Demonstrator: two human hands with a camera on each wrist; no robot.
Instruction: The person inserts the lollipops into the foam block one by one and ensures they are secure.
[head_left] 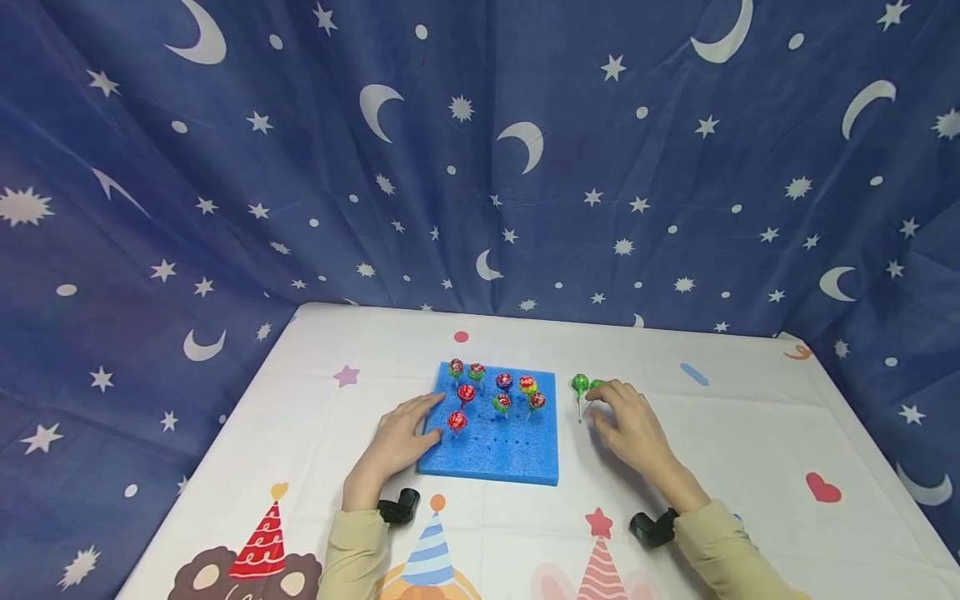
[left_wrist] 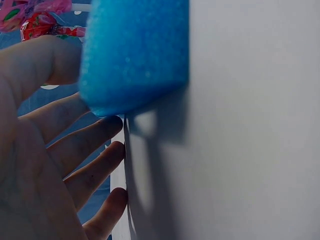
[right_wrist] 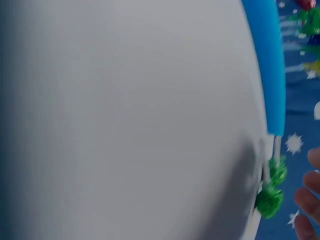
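Observation:
In the head view a blue foam board (head_left: 487,458) lies flat, with rows of small holes. Several wrapped lollipops stand in it, among them a red lollipop (head_left: 457,422) near its left side and a yellow-and-red lollipop (head_left: 527,384) towards the back right. My left hand (head_left: 396,440) rests against the board's left edge, thumb at the foam and fingers spread, as the left wrist view also shows. To the right of the board lie two green lollipops (head_left: 580,383). My right hand (head_left: 636,427) hovers beside them, fingers loosely bent; the right wrist view shows a gap between.
A white tablecloth (head_left: 750,417) with printed party figures covers the table. Behind it hangs a dark blue curtain (head_left: 450,208) with moons and stars. Each wrist wears a small black camera, such as the right wrist camera (head_left: 654,528).

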